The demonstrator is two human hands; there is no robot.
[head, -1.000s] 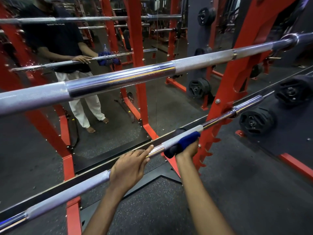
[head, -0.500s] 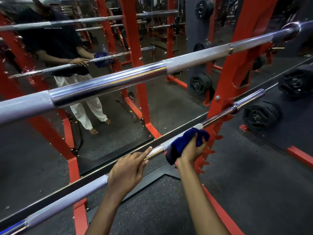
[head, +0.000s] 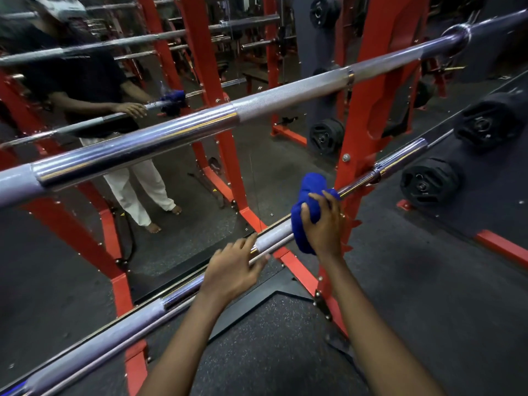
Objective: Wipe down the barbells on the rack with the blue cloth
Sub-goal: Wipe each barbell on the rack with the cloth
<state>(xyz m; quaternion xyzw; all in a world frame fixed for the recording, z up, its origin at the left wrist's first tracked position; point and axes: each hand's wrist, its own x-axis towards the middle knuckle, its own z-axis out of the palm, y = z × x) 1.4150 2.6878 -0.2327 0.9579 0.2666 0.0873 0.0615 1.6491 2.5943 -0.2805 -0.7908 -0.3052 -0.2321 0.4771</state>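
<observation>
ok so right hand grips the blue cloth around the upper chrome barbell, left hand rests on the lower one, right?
No. Head view: the right hand grips the blue cloth around the lower chrome barbell, not the upper chrome barbell. The left hand does rest on the lower one.

cloth point(head: 310, 212): blue | rack point(head: 368, 115): red | barbells point(head: 177, 132): silver, knurled | plates point(head: 428, 182): black | floor point(head: 414, 295): dark, speckled

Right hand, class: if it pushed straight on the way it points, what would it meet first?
The right hand grips the blue cloth on the lower barbell, so that bar stops it at once. Beyond lies the mirror, probably; depth is unclear.
</observation>
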